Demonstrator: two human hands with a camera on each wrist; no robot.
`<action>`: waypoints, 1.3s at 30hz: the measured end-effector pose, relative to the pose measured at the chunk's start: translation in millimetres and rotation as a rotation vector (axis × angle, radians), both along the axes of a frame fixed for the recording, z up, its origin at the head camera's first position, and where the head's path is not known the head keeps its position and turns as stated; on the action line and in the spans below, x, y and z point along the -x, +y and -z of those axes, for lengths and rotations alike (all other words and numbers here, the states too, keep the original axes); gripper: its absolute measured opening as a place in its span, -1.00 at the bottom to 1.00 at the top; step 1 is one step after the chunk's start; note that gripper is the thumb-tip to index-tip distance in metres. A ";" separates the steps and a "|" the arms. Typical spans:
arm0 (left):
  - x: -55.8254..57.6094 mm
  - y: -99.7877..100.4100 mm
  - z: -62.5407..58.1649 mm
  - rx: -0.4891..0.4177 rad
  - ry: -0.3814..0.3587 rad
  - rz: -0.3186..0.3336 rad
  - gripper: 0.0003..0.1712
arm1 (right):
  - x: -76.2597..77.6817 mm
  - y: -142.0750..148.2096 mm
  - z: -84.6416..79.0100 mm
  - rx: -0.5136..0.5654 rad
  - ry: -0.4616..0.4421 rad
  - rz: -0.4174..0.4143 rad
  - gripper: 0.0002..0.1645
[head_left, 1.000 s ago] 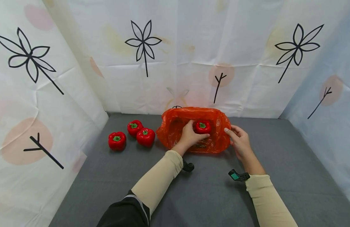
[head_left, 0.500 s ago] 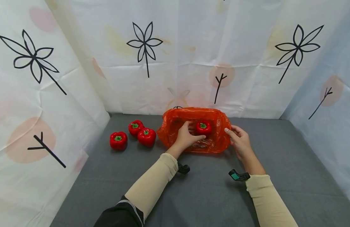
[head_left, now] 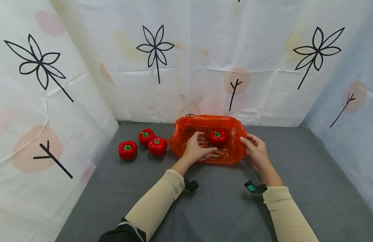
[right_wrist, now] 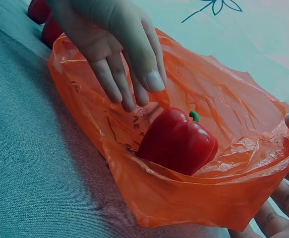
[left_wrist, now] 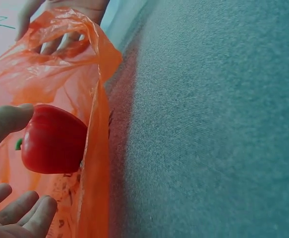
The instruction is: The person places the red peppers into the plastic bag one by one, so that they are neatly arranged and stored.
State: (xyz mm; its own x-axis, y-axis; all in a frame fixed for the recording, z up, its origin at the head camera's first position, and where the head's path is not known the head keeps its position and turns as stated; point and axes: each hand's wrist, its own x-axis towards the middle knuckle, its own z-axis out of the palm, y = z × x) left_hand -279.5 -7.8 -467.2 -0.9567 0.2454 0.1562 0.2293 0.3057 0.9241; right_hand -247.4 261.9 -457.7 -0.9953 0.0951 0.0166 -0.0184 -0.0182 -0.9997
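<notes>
Left hand (head_left: 196,147), frame centre, spread, holds nothing beside the pepper (head_left: 218,137); right hand (head_left: 256,151) pinches the orange bag (head_left: 230,154), I judge, to spread its mouth.

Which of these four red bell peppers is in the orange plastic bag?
The glossy red bell pepper right of the left hand; it alone lies inside the orange plastic bag. The other three peppers sit outside, on the grey table.

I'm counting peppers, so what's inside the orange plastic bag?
Inside the translucent orange plastic bag I see one glossy red bell pepper, with dark print visible beside it. The pepper covers whatever is directly beneath it.
</notes>
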 end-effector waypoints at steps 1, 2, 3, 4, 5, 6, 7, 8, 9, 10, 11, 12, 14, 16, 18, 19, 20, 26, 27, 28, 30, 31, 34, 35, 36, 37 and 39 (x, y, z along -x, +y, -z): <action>-1.2 -1.1 -0.6 0.000 0.002 0.001 -0.07 | -0.1 0.1 -0.2 -0.003 0.000 0.000 -0.59; -2.4 -2.2 -1.0 0.002 0.006 0.001 -0.07 | -0.2 0.0 -0.3 -0.004 -0.002 0.001 -0.60; -3.6 -3.5 -1.3 0.004 0.010 0.000 -0.08 | -0.3 0.0 -0.4 -0.001 -0.003 0.001 -0.60; -5.0 -5.0 -1.5 0.004 0.015 0.001 -0.07 | -0.4 -0.1 -0.3 0.002 -0.004 0.001 -0.61; -6.5 -6.5 -1.6 0.006 0.020 0.002 -0.08 | -0.6 -0.1 -0.2 0.002 -0.005 -0.001 -0.62; -7.9 -8.0 -1.8 0.006 0.024 0.005 -0.09 | -0.5 -0.2 0.0 0.007 -0.006 0.000 -0.63; -9.4 -9.4 -2.3 0.005 0.030 0.008 -0.09 | -0.6 -0.4 0.1 0.008 -0.007 0.000 -0.64; -10.9 -10.8 -3.0 0.000 0.035 0.012 -0.10 | -0.7 -0.5 0.3 0.011 -0.007 0.000 -0.64; -12.9 -12.2 -4.1 -0.007 0.039 0.015 -0.11 | -0.8 -0.5 0.3 0.010 -0.005 -0.002 -0.63; -15.2 -13.7 -5.8 -0.018 0.042 0.022 -0.12 | -0.8 -0.5 0.4 0.007 -0.003 -0.003 -0.63; -17.3 -15.0 -7.3 -0.027 0.045 0.026 -0.13 | -0.9 -0.4 0.4 0.004 -0.001 -0.005 -0.63; -19.6 -16.3 -8.9 -0.036 0.048 0.030 -0.14 | -0.9 -0.5 0.5 0.005 0.001 -0.006 -0.62; -24.5 -19.3 -11.6 -0.050 0.054 0.034 -0.15 | -0.9 -0.2 0.7 -0.001 0.005 -0.009 -0.60; -29.9 -22.9 -14.2 -0.071 0.065 0.042 -0.16 | -1.0 -0.3 0.9 -0.006 0.008 -0.010 -0.60; -35.1 -26.7 -16.1 -0.082 0.087 0.046 -0.18 | -1.2 -0.4 1.1 -0.012 0.008 -0.011 -0.60; -37.7 -28.4 -17.1 -0.085 0.101 0.048 -0.19 | -1.3 -0.5 1.1 -0.015 0.006 -0.011 -0.59; -40.4 -30.1 -18.3 -0.085 0.118 0.048 -0.20 | -1.5 -0.6 1.0 -0.018 0.005 -0.012 -0.59; -56.2 -40.2 -27.1 -0.070 0.209 0.035 -0.23 | -1.5 -1.1 1.4 -0.012 0.004 -0.010 -0.58; -59.0 -42.3 -28.1 -0.071 0.213 0.031 -0.23 | -1.4 -1.1 1.5 -0.009 0.006 -0.010 -0.58; -61.6 -44.7 -28.7 -0.071 0.217 0.026 -0.23 | -1.2 -1.1 1.6 -0.008 0.007 -0.011 -0.58; -67.4 -50.5 -29.4 -0.071 0.221 0.017 -0.22 | -1.3 -1.0 1.9 -0.007 0.007 -0.014 -0.58; -70.2 -53.6 -29.2 -0.072 0.222 0.012 -0.22 | -1.2 -1.0 2.0 -0.004 0.005 -0.014 -0.58; -76.5 -63.7 -26.7 -0.084 0.241 0.002 -0.24 | -1.0 -0.7 2.5 0.006 -0.002 -0.010 -0.59; -78.0 -67.0 -25.5 -0.089 0.252 -0.002 -0.25 | -0.9 -0.6 2.5 0.008 -0.003 -0.009 -0.59; -79.3 -70.2 -24.5 -0.094 0.265 -0.010 -0.26 | -0.8 -0.5 2.6 0.010 -0.004 -0.007 -0.59; -80.1 -73.4 -23.2 -0.096 0.281 -0.019 -0.28 | -0.7 -0.4 2.5 0.012 -0.005 -0.006 -0.59; -81.4 -79.3 -21.0 -0.097 0.317 -0.047 -0.32 | -1.2 -0.3 2.3 0.015 -0.003 -0.008 -0.60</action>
State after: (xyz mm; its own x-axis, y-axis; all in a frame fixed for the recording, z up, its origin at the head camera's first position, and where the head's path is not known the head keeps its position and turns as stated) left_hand -198.1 -87.1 -446.2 -0.8665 0.1714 0.4687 0.4981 0.2372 0.8341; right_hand -246.2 261.6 -460.1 -0.9961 0.0878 0.0119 -0.0149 -0.0335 -0.9993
